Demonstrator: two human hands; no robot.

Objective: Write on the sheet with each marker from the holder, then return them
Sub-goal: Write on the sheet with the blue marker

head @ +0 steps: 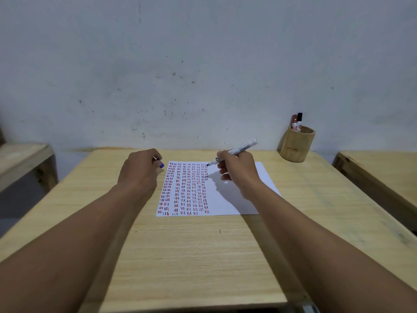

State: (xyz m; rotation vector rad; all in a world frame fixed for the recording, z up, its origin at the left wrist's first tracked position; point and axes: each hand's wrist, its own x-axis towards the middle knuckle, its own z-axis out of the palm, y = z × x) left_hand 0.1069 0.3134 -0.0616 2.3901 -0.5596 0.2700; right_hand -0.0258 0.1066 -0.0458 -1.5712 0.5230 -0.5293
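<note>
**Wooden desk, a marked sheet, and two hands at work with a marker**

Pale wood with a fine straight grain made up the desk (203, 256), which filled the lower part of the view and ran back to a grey-white plaster wall (203, 64) flecked with dark specks and scuffs. Similar wooden benches showed at both edges, one at the left (22, 159) and one at the right (379, 177), each apart from the desk.

A white sheet (243, 199) lay flat near the far middle of the desk. Its left half was filled with columns of short dashes in red, blue and black; its right half was blank. At the far right corner of the desk stood a wooden holder (295, 145), cup-shaped, well apart from the sheet. Two capped markers (297, 122) stood upright in it, one with a red cap and one with a black cap.

Both bare forearms reached in from the bottom corners and partly hid the desk. The right hand (239, 172) rested over the blank half of the sheet, casting a shadow on it, with fingers closed around a white-barrelled marker (237, 151). That marker slanted up to the right, and its dark tip met the paper at the top of the last column of dashes. The left hand (140, 170) sat just left of the sheet's upper corner, curled into a loose fist around a blue cap (161, 164), whose end peeked out beside the fingers.
</note>
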